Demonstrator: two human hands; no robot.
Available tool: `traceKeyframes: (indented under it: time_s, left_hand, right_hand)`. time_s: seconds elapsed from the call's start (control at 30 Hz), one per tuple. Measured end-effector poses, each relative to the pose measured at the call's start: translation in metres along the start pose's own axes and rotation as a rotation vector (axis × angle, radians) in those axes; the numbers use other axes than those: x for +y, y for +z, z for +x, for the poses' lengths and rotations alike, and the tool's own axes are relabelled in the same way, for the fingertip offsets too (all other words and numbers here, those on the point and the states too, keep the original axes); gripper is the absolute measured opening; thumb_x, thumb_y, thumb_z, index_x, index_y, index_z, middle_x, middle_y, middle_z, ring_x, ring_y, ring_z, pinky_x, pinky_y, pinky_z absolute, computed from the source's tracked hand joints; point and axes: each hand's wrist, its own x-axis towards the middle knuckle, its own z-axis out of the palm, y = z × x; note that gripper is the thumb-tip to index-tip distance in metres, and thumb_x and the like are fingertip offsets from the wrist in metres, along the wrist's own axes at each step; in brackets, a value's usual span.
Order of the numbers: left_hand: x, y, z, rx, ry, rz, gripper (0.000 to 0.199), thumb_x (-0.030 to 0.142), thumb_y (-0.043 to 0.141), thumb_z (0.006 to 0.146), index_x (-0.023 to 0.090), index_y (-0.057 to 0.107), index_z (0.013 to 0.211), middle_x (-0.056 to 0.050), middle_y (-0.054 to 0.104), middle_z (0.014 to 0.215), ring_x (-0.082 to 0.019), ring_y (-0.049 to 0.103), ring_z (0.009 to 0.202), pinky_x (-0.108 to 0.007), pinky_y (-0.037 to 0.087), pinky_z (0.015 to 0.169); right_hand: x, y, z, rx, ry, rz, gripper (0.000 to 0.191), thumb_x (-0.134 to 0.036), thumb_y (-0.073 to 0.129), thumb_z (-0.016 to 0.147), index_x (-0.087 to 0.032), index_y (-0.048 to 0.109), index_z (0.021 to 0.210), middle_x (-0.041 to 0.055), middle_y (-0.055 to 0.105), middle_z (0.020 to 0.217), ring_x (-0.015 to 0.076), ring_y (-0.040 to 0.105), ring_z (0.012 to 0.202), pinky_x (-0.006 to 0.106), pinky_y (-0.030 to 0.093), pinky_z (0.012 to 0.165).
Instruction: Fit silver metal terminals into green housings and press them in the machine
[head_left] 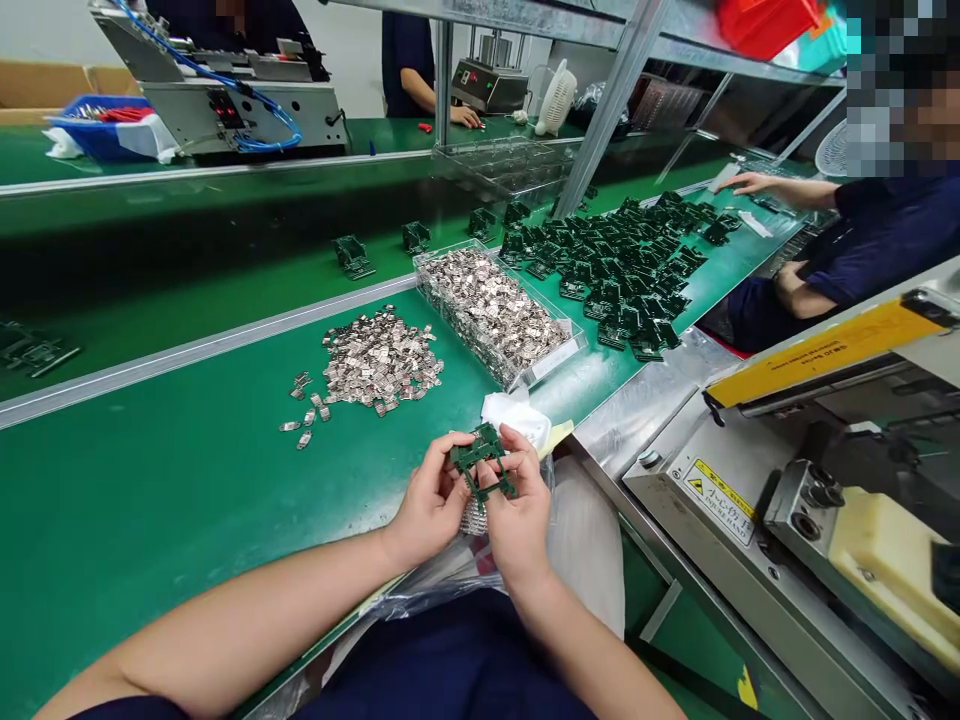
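Here's the green circuit board [484,458], lifted up off the bench and held between both hands, right at the near edge! The left hand [431,500] curls its fingers around the board's left side, the right hand [519,505] pinches in from the other side, and both are closed narrow on it. Just below them, a small silvery stack of parts [472,517] peeks out, too hidden to make out, beside a clear plastic bag [442,580] sagging over the edge of the green bench [150,520]. Right behind the hands, a crumpled white cloth [510,415] sits on the bench. Moving out, a loose pile of small metal clips [379,358] spreads to the left, just beside a clear plastic tray [491,312] packed with more of them. Past that tray, a big heap of green boards [622,270] sprawls along the bench, with a co-worker's hand [757,182] stretched out flat beyond it. Over on the right, a steel machine with a yellow strip [821,350] stands alongside the bench!
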Motion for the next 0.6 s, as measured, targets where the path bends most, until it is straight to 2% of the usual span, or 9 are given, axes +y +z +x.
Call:
traceKeyframes:
  time_s: [0.13,0.23,0.3,0.37,0.4,0.47,0.53,0.6]
  left_hand:
    - [0.004,0.002,0.000,-0.001,0.022,0.032,0.030,0.030,0.051,0.093,0.023,0.046,0.123,-0.003,0.058,0.091,-0.011,0.053,0.068,-0.022,0.044,0.058]
    - [0.008,0.002,0.002,-0.017,0.031,0.021,0.030,0.030,0.052,0.093,0.023,0.046,0.122,-0.003,0.059,0.094,-0.012,0.055,0.071,-0.023,0.047,0.062]
    - [0.011,0.001,0.003,-0.024,0.008,0.025,0.031,0.031,0.052,0.093,0.024,0.045,0.122,-0.004,0.059,0.097,-0.013,0.057,0.077,-0.024,0.048,0.067]
    - [0.014,0.004,0.005,-0.070,-0.026,0.048,0.033,0.032,0.052,0.093,0.023,0.045,0.124,-0.005,0.060,0.101,-0.015,0.059,0.083,-0.026,0.049,0.071]
    - [0.017,0.007,0.006,-0.122,-0.042,0.058,0.034,0.033,0.052,0.093,0.023,0.045,0.124,-0.006,0.060,0.103,-0.016,0.059,0.085,-0.026,0.049,0.072]
    - [0.025,0.019,0.009,-0.281,-0.070,0.065,0.035,0.034,0.050,0.093,0.022,0.045,0.126,-0.008,0.061,0.104,-0.017,0.060,0.087,-0.027,0.050,0.072]
    - [0.038,0.037,0.016,-0.501,-0.096,0.059,0.038,0.035,0.051,0.093,0.021,0.044,0.128,-0.008,0.063,0.099,-0.017,0.062,0.082,-0.028,0.051,0.069]
    - [0.054,0.063,0.029,-0.745,-0.102,0.041,0.047,0.034,0.053,0.092,0.022,0.039,0.135,-0.006,0.065,0.094,-0.017,0.064,0.078,-0.028,0.052,0.067]
  right_hand:
    - [0.000,0.002,-0.001,-0.018,0.026,0.146,0.018,-0.029,0.065,0.084,-0.020,0.052,0.077,0.0112,0.057,0.119,0.0251,0.058,0.109,0.040,0.047,0.094]
    - [-0.001,-0.007,-0.002,-0.073,-0.014,0.214,0.012,-0.028,0.063,0.086,-0.021,0.052,0.085,0.0097,0.057,0.119,0.0241,0.057,0.110,0.038,0.048,0.092]
    - [-0.003,-0.023,-0.002,-0.142,-0.058,0.195,0.014,-0.026,0.059,0.089,-0.022,0.055,0.101,0.0105,0.054,0.128,0.0251,0.054,0.116,0.039,0.047,0.094]
    - [-0.008,-0.045,0.000,-0.247,-0.136,0.089,0.038,-0.025,0.058,0.090,-0.025,0.048,0.127,0.0114,0.047,0.139,0.0270,0.047,0.125,0.042,0.045,0.097]
    - [-0.011,-0.058,0.000,-0.307,-0.197,0.013,0.051,-0.025,0.060,0.090,-0.026,0.042,0.137,0.0114,0.043,0.143,0.0282,0.044,0.129,0.044,0.044,0.099]
    - [-0.019,-0.089,0.000,-0.369,-0.329,-0.125,0.065,-0.028,0.067,0.087,-0.028,0.036,0.144,0.0106,0.043,0.145,0.0298,0.041,0.131,0.046,0.042,0.101]
    - [-0.027,-0.124,-0.005,-0.329,-0.406,-0.196,0.064,-0.035,0.072,0.085,-0.028,0.042,0.141,0.0103,0.050,0.138,0.0304,0.045,0.127,0.045,0.043,0.101]
    - [-0.034,-0.163,-0.018,-0.235,-0.398,-0.196,0.062,-0.044,0.075,0.082,-0.028,0.049,0.136,0.0104,0.057,0.129,0.0302,0.052,0.118,0.044,0.047,0.096]
